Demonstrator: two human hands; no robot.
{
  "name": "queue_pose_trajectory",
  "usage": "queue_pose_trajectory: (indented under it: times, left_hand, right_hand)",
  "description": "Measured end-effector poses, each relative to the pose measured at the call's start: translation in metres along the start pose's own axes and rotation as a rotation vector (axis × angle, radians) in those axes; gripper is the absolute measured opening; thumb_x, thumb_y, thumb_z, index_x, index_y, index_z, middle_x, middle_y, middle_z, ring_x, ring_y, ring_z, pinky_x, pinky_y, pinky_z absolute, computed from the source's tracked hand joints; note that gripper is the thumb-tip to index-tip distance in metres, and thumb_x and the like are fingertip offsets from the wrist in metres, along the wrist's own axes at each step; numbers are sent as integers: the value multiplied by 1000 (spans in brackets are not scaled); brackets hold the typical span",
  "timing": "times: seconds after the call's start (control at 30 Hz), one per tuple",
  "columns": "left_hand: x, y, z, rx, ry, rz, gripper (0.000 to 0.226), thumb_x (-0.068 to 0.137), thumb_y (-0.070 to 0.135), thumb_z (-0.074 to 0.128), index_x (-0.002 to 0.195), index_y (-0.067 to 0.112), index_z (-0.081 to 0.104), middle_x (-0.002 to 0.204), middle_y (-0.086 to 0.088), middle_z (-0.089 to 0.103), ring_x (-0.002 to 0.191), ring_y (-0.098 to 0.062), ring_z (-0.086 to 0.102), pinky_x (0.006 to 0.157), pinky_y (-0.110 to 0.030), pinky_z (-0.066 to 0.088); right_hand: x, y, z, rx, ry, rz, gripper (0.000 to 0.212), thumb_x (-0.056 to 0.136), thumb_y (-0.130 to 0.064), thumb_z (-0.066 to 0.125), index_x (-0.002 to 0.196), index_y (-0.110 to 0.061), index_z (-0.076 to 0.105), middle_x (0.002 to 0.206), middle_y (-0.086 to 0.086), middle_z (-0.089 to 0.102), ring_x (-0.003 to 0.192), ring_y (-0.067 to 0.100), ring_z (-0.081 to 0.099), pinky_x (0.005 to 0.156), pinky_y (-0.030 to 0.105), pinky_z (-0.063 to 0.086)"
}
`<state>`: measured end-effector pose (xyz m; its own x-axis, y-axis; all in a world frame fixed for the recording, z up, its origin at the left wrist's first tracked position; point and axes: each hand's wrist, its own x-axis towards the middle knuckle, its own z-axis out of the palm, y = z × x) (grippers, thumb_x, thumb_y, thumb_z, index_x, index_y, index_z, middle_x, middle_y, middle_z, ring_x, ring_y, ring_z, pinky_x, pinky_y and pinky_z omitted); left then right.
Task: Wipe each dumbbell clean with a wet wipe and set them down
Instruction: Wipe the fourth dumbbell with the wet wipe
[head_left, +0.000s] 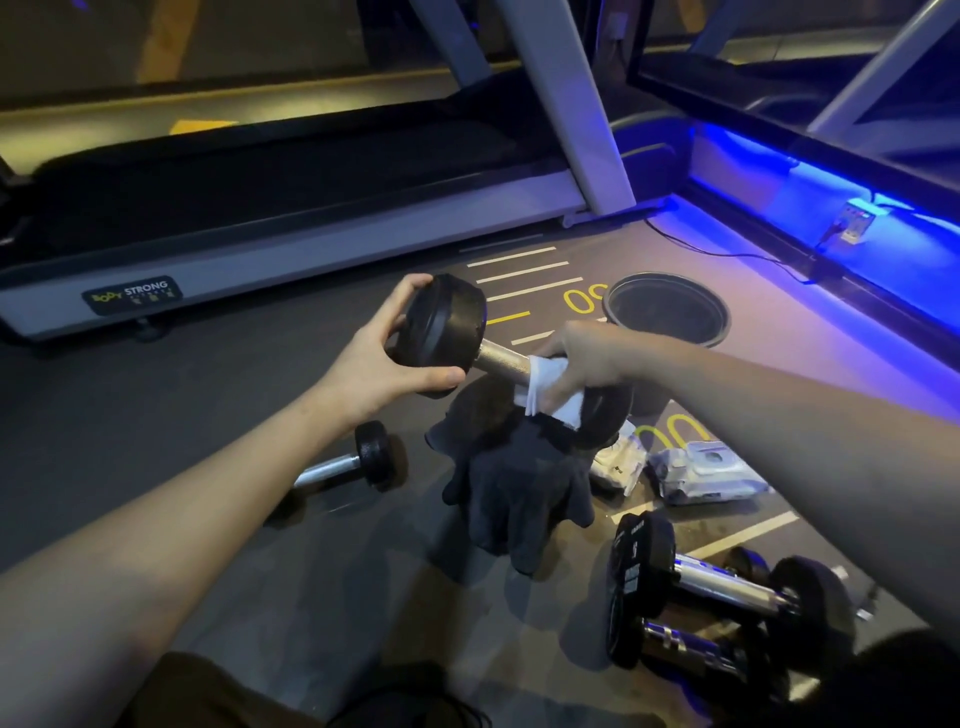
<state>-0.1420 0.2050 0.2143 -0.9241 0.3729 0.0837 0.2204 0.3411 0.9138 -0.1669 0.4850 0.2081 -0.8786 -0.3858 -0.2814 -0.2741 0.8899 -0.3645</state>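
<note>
Frame centre: left hand (371, 358) cups the round black rubber head of a raised dumbbell (447, 332), fingers curled round its rim. Right hand (582, 358) wraps a crumpled white wet wipe (545, 387) around the knurled chrome handle. Below, dark knit gloves (519, 483) on grey floor (156, 415).

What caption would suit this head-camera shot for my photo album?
Left hand grips a dumbbell by one end while the right hand rubs a white wipe along its handle.
</note>
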Motion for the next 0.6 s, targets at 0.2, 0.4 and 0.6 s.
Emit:
queue_pose_trajectory:
  times: [0.2, 0.4, 0.6]
  left_hand:
    - [1, -2, -1, -6, 18, 0, 95, 60, 29, 94, 135, 57, 43, 128, 11, 62, 123, -10, 60, 111, -33, 46]
    - [1, -12, 1, -71, 63, -43, 88, 73, 15, 89, 138, 53, 43, 127, 2, 61, 110, 4, 60, 80, -12, 53]
    - [1, -13, 1, -99, 83, -52, 88, 72, 16, 89, 138, 53, 44, 130, -4, 61, 118, -12, 61, 96, -33, 57]
  right_hand:
    - [0, -2, 2, -75, 55, 3, 25, 67, -45, 85, 85, -39, 69, 71, -6, 63, 76, 22, 59, 69, 33, 45]
    - [-7, -14, 46, -543, 448, 77, 40, 80, -55, 65, 105, -24, 66, 92, 0, 71, 104, 23, 62, 121, 47, 9]
    - [-10, -18, 46, -436, 489, 45, 28, 78, -46, 72, 88, -21, 67, 84, 1, 67, 98, 26, 56, 100, 37, 31]
